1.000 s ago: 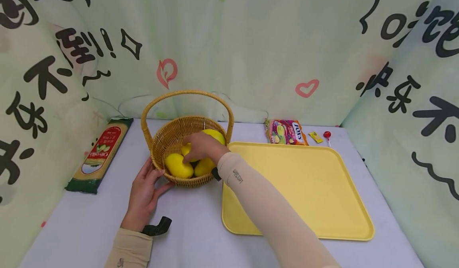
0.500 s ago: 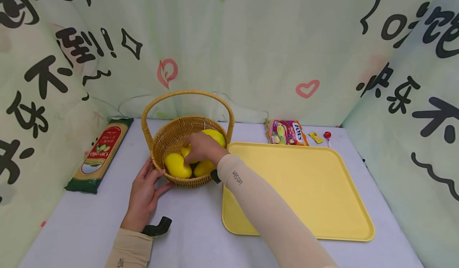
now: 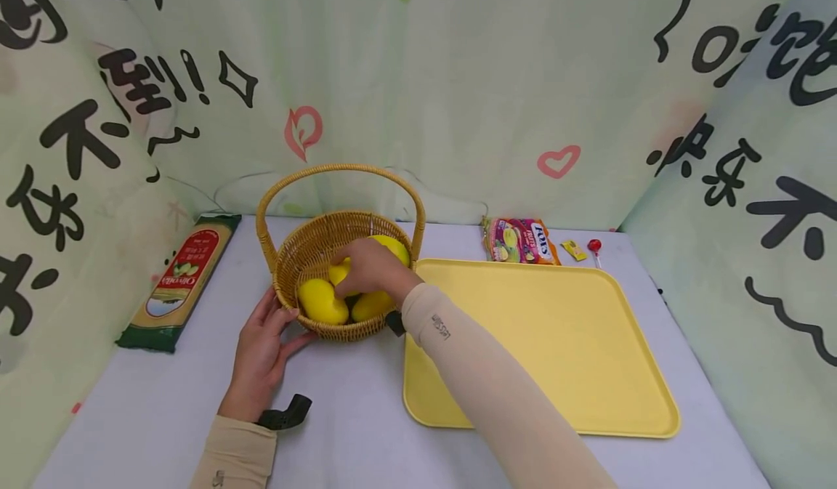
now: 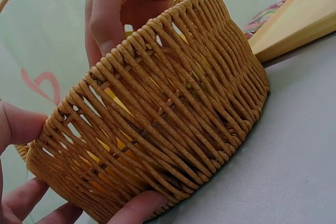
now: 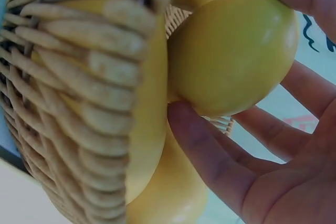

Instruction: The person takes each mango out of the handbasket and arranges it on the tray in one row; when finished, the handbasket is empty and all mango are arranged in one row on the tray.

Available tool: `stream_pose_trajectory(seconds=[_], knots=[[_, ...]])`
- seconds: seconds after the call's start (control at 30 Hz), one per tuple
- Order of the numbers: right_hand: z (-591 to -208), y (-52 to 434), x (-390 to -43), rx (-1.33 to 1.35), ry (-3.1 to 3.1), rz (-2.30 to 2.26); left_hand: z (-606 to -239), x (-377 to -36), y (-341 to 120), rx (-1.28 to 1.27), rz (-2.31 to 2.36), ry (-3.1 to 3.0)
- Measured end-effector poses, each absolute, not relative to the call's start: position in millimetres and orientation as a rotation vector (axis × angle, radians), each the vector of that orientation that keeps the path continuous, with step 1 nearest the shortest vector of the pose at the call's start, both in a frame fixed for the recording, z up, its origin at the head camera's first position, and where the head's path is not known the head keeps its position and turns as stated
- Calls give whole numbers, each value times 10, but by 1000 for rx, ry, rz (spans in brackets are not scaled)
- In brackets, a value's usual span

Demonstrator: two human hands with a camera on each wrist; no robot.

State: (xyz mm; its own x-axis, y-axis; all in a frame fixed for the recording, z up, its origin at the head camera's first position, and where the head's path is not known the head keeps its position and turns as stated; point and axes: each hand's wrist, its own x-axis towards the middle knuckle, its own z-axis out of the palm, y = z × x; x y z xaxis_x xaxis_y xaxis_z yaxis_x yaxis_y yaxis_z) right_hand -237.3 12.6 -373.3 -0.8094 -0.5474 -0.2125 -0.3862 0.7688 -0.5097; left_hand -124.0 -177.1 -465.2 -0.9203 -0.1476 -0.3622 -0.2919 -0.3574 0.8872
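Item: yellow fruit (image 5: 231, 51), smooth and rounded, lying among similar fruits in the wicker basket (image 3: 314, 245) on the tabletop (image 3: 353, 409). Right hand (image 3: 369, 267): grip curled round the fruit, thumb and fingers on opposite sides. Left hand (image 3: 261, 351): fingers relaxed against the basket's near wall, steadying it. Handling advice: lift straight up, clearing the rim and arched handle (image 3: 340, 173); keep the basket braced. Yellow tray (image 3: 556, 344) just beside.
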Motion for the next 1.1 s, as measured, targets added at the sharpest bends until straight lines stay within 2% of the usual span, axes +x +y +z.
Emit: stream_pose_trajectory(seconds=[0.8,1.1], knots=[[-3776,571,-2158,-842,2616,-1187,-4670,-1245,-1771,-574,2448,1741],[-3833,798,-1938,-713,2513,-1478,-4671,-1235,-1760,-572,2444,1759]])
